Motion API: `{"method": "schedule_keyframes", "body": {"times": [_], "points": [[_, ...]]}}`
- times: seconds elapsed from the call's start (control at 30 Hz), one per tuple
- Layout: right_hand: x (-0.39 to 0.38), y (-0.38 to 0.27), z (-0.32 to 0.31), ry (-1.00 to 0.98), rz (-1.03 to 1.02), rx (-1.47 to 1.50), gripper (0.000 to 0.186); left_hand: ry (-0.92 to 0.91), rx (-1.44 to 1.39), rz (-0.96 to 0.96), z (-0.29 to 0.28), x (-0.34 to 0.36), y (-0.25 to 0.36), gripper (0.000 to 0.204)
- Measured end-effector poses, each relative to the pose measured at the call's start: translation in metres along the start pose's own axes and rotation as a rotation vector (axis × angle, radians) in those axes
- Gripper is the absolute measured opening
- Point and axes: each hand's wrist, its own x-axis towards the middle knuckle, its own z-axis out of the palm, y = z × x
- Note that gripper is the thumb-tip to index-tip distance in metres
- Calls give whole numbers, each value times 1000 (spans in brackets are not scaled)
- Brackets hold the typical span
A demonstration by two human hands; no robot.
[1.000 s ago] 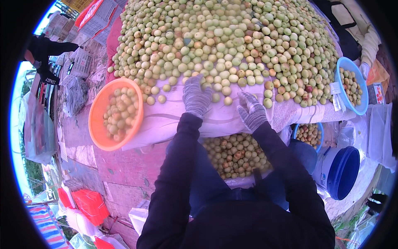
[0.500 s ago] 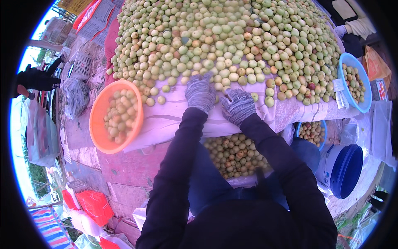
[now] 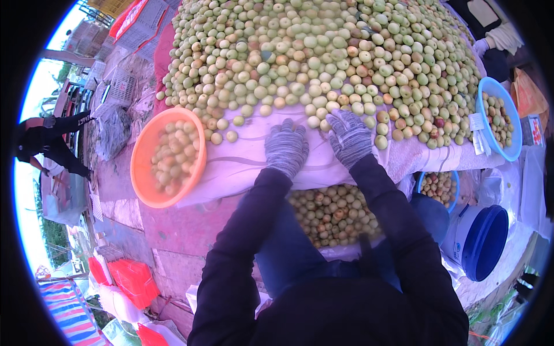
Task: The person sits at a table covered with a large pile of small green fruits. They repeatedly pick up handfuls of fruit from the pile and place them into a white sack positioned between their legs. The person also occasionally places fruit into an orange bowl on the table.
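Observation:
My left hand (image 3: 287, 149), in a grey knitted glove, lies flat on the pale cloth (image 3: 248, 153) with its fingers stretched out; no fruit shows under it. To its right, my gloved right hand (image 3: 350, 141) rests with extended fingers reaching the near edge of a large heap of small round green-yellow fruits (image 3: 311, 63). Fruits lie beside its fingertips. Below the cloth's edge, between my legs, is a container full of similar fruits (image 3: 334, 213). An orange basin (image 3: 137, 173), partly filled with fruits, stands left of my hands.
At right are a blue basin (image 3: 515, 144) of fruit, a smaller blue-rimmed container (image 3: 455, 190) of fruit and a white bucket with a blue rim (image 3: 487, 242). Crates (image 3: 141, 26) stand far left. One person (image 3: 55, 135) is at left; another's gloved hand (image 3: 480, 46) shows far right.
My left hand has drawn back from the fruits onto bare cloth. My right hand has shifted slightly right and forward, its fingers straighter. The person at left has come further into view.

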Motion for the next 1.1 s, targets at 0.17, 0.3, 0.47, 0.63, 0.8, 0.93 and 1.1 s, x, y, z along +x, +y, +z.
{"method": "schedule_keyframes", "body": {"times": [0.17,0.3,0.47,0.63,0.8,0.93,1.1], "points": [[35,-37,23,-296,60,-126,47,-47,138,-259,-8,-10,-51,39],[52,-45,22,-390,73,-198,44,187,77,-226,-6,5,-56,47],[64,-46,21,-517,111,-186,35,190,-153,-437,12,58,-29,50],[39,-49,14,-566,68,-186,30,198,-138,-375,10,44,-18,44],[-19,-41,-8,-443,17,-75,30,-31,-143,-356,7,5,13,37],[-55,-35,-28,-382,47,-57,30,98,-100,-287,3,7,11,37],[-88,-35,-62,-462,81,-95,33,-202,-259,-226,3,-5,23,42]]}}
